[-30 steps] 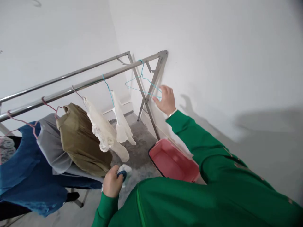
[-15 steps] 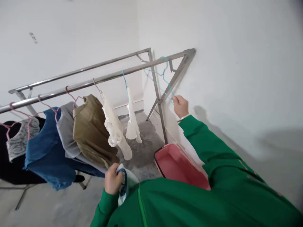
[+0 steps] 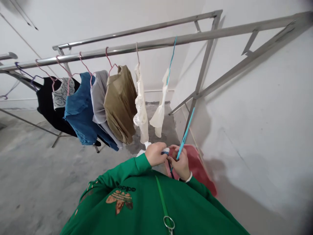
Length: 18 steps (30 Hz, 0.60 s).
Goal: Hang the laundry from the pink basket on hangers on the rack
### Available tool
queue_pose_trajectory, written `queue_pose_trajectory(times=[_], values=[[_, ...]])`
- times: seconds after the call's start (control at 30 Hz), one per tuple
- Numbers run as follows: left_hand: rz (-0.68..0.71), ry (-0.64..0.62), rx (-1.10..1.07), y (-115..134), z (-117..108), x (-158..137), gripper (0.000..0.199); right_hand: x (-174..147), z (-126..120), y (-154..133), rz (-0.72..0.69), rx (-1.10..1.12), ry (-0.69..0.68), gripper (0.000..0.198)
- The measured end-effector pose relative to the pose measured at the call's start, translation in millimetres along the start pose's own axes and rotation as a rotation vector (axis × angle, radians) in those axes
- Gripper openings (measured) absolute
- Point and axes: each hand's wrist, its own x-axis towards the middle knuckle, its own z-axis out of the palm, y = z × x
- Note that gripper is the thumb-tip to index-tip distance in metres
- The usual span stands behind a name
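My left hand (image 3: 156, 154), at the front of my body, is closed on a white garment with dark blue trim (image 3: 165, 150). Some of the white cloth (image 3: 141, 152) shows behind that hand; most of the garment is hidden. Close beside it, my right hand (image 3: 183, 167) grips a light blue clothes hanger (image 3: 185, 134), seen nearly edge-on and tilted upward. The two hands almost meet near the garment's trim. Whether the hanger is inside the garment I cannot tell. A red basin (image 3: 199, 169) lies below and behind my right hand, partly covered by it.
A metal drying rack (image 3: 156, 46) crosses in front of me. From it hang two small white garments, including one on a blue hanger (image 3: 172, 60), an olive shirt (image 3: 121, 104), a blue top (image 3: 81, 111) and a black top (image 3: 50, 104). A white wall (image 3: 269, 114) stands at the right.
My right hand has taken the blue hanger off the rack bar and down to my body. My left hand has moved right with the garment to meet it. The view has shifted left.
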Motion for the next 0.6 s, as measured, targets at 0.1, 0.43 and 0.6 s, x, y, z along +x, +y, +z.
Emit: queue_pose_trajectory(times=[0.1, 0.43, 0.6], values=[[0.110, -0.030, 0.046, 9, 3, 1, 0.009, 3, -2, -11, 0.009, -0.030, 0.031, 0.023], [-0.038, 0.178, -0.025, -53, -13, 14, 0.022, 21, -22, -43, -0.041, -0.189, 0.124, 0.012], [-0.245, 0.023, -0.825, -59, -7, 13, 0.005, 26, -33, -38, 0.006, -0.094, 0.036, 0.024]])
